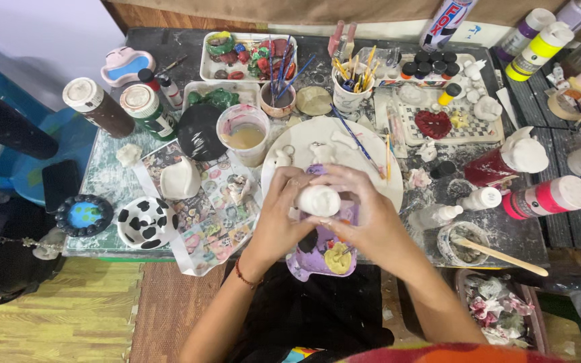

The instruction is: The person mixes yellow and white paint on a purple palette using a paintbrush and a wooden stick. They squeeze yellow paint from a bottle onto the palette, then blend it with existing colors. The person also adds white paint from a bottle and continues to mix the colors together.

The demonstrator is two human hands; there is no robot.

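**Operator:** Report the state of my hands.

**Guide:** Your left hand [278, 214] and right hand [358, 214] meet in front of you, both curled closed around a small white clay lump [318, 199]. Your fingers wrap its sides; its rounded top shows between them. A red bracelet [242, 274] sits on your left wrist.

**Operator:** Where is the lump relative to the work surface?

**Guide:** You hold it above a purple tray [323, 255], which lies at the near table edge and carries a yellow dab. Just behind your hands is a round white plate [358, 144] with small white clay pieces and a blue-handled brush [352, 134] resting across it.

**Operator:** And further out?

**Guide:** To your left: a plastic cup of cloudy beige water [244, 134], a black round lid [198, 131], a black-and-white spotted dish [144, 222] and two capped paint bottles [119, 106]. To your right: a red bottle [506, 161], a pink bottle [547, 197] and a small bowl with a wooden stick [499, 255]. At the back stands a cup of brushes [351, 84] and a white tray of coloured pieces [247, 57].

**Operator:** Surface and room?

**Guide:** The table [539, 235] is dark, paint-smeared and crowded. Below it lie wood-pattern floor mats [55, 316].
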